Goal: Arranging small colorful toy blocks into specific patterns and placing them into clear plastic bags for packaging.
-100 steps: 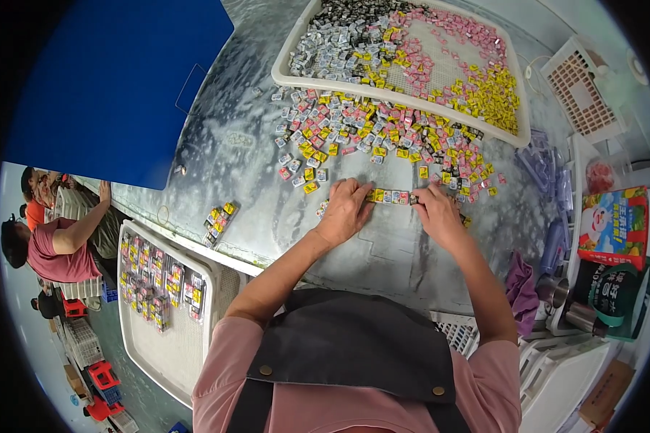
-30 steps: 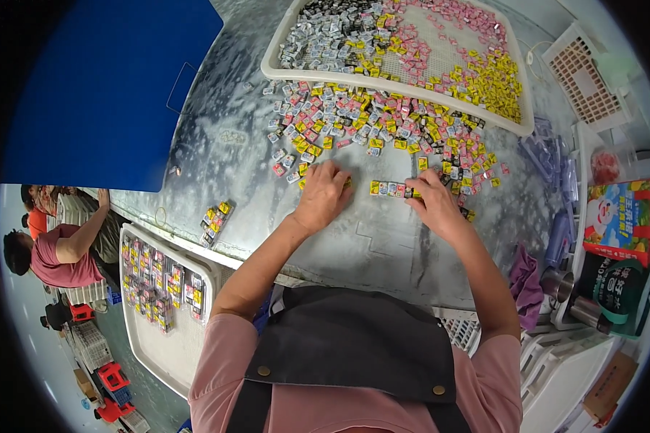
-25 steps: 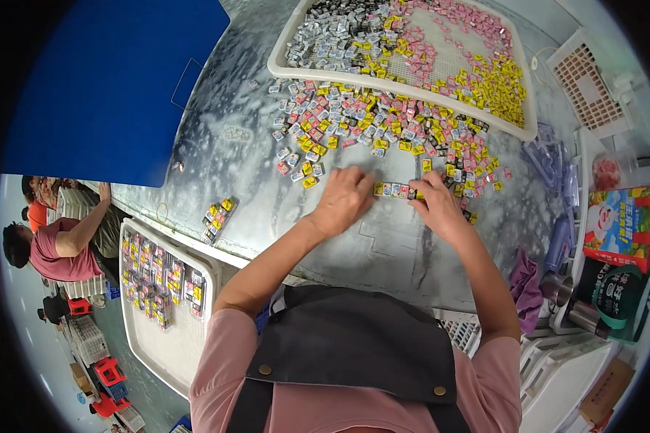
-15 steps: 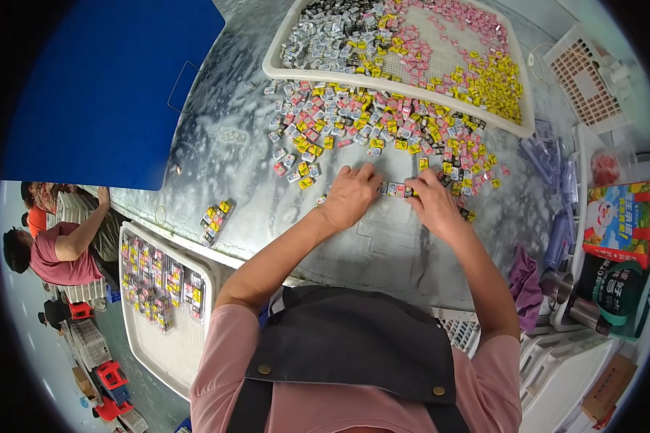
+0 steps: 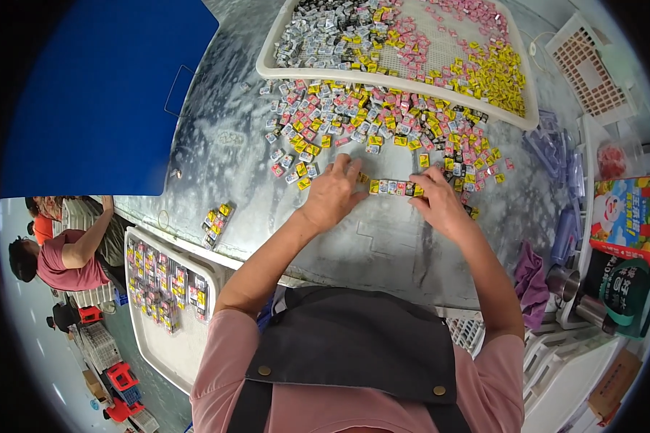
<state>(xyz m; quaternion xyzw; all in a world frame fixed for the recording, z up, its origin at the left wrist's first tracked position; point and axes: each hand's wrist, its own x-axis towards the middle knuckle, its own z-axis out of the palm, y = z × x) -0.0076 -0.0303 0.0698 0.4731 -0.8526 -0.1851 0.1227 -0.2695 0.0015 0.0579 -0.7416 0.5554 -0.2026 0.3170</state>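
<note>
A short row of small wrapped blocks (image 5: 393,187) in yellow, white, pink and black lies on the grey table. At its right end, my right hand (image 5: 440,202) pinches the last blocks between thumb and fingers. My left hand (image 5: 332,191) is just left of the row, fingers bent, with a small yellow block (image 5: 364,177) at its fingertips, apart from the row. Beyond both hands, a loose spread of mixed blocks (image 5: 383,119) covers the table up to a white tray (image 5: 404,78) that holds more blocks in grey, black, pink and yellow.
A small cluster of blocks (image 5: 215,224) sits near the table's front edge. Left of me, a white tray (image 5: 148,343) holds packed groups. A blue panel (image 5: 108,94) stands far left, with a co-worker (image 5: 72,260) below it. A purple cloth (image 5: 531,285) and boxes (image 5: 626,216) are at right.
My left hand has moved left from the row's end, and a yellow block now shows at its fingertips. The right hand stays at the row's right end.
</note>
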